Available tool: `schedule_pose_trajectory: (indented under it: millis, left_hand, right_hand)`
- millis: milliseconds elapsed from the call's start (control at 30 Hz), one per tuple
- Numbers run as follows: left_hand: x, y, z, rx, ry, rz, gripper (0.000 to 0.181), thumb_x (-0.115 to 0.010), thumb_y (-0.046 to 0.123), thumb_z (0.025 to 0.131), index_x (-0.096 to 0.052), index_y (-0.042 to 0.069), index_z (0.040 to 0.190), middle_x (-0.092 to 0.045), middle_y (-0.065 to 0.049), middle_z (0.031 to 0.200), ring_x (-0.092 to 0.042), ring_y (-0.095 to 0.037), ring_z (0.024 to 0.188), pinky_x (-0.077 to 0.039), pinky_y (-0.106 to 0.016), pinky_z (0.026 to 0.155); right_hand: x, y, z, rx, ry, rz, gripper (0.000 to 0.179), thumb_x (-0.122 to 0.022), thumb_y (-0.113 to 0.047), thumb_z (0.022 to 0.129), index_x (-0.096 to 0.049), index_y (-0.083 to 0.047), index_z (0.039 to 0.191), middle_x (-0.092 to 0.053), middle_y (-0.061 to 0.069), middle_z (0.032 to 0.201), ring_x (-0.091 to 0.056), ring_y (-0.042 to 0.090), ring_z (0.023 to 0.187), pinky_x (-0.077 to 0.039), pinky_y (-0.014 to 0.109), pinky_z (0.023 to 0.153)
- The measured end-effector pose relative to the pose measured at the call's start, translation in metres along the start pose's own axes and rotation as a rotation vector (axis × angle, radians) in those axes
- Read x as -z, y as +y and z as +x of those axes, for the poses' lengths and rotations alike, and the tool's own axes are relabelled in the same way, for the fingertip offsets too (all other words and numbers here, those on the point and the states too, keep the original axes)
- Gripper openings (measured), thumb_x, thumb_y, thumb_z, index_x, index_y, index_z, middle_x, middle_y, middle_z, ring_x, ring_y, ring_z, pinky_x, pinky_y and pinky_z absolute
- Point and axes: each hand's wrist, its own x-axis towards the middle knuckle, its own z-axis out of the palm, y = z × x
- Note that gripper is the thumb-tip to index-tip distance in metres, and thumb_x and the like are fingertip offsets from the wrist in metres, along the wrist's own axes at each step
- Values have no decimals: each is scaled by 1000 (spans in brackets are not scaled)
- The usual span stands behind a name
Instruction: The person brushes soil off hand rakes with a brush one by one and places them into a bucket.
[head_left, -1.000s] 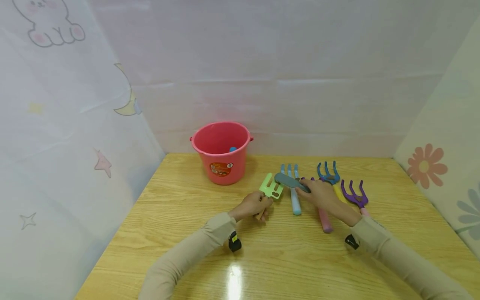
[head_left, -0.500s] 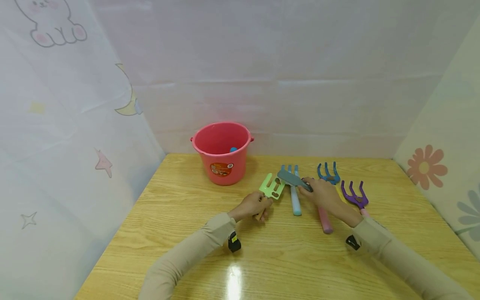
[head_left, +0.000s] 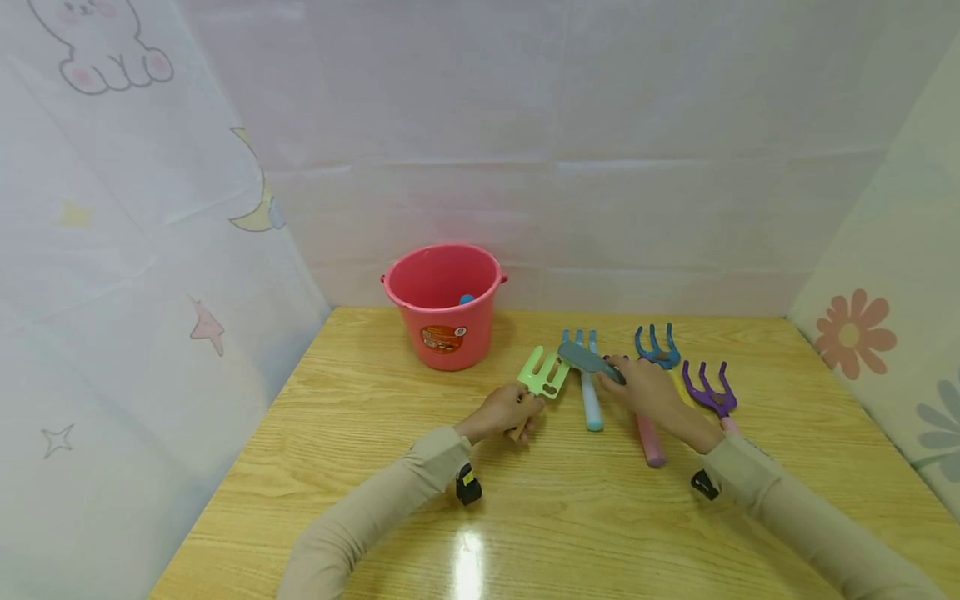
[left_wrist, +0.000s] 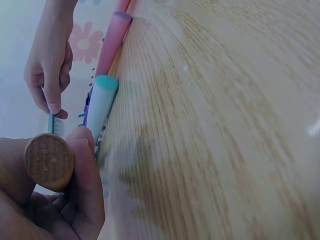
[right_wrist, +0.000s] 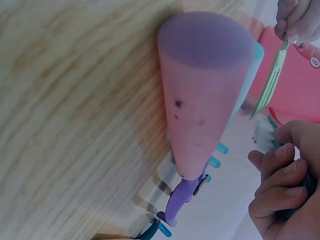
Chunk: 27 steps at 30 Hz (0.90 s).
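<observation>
My left hand (head_left: pixel 498 412) grips the wooden handle (left_wrist: pixel 49 162) of a light green garden hand fork (head_left: pixel 537 385), its flat tines pointing away from me over the table. My right hand (head_left: pixel 647 387) holds a scrub brush (head_left: pixel 581 357) with a grey-green back. White bristles (right_wrist: pixel 263 134) show beneath it in the right wrist view. In the head view the brush tip overlaps the right edge of the fork's tines. Below the brush lies a light blue hand rake (head_left: pixel 592 408). A rake with a pink handle (head_left: pixel 651 442) lies partly hidden under my right hand.
A pink bucket (head_left: pixel 482 342) stands behind the fork, with a blue rounded end (head_left: pixel 467 298) showing inside. Right of my right hand lie a blue rake (head_left: pixel 663 358) with a yellow handle and a purple rake (head_left: pixel 716 400). Fabric walls enclose the wooden table (head_left: pixel 360 400).
The brush in my right hand has shifted slightly right across the fork's tines. My left hand and the fork stay almost still.
</observation>
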Motion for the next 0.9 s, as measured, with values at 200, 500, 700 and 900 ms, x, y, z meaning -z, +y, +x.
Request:
schedule_pose_trajectory:
  millis: [200,500,700,900]
  left_hand:
    - [2,0,-2,1,15,0,30,-57,22,101,-60,-7,93,-65,-19,68,-60,-18,46,-54,-31,48]
    - [5,-4,1,9,21,-33,36,-55,24,102,-59,-11,95,-64,-20,68,-61,-20,47,-55,-32,48]
    - [6,-6,1,11,47,-5,37,-54,26,103,-62,-9,94,-66,-18,68,-62,-18,48,-53,-31,47]
    - [4,-8,3,-19,92,0,37,-52,27,104,-61,-7,93,-66,-16,67,-61,-17,46,-51,-30,45]
  right_hand:
    - [0,2,0,-7,-6,10,38,-65,-24,97,-65,5,120,-29,-7,50,-19,6,42,-18,23,41]
    - [0,-9,-2,69,5,6,33,-66,-24,96,-67,5,111,-35,-7,49,-24,5,40,-21,22,41]
    - [1,-15,-4,60,-6,0,35,-68,-27,94,-68,3,114,-31,-9,48,-22,5,40,-18,22,40]
    - [3,-23,-5,96,-26,63,37,-67,-26,96,-67,4,118,-32,-9,50,-22,3,39,-22,19,38]
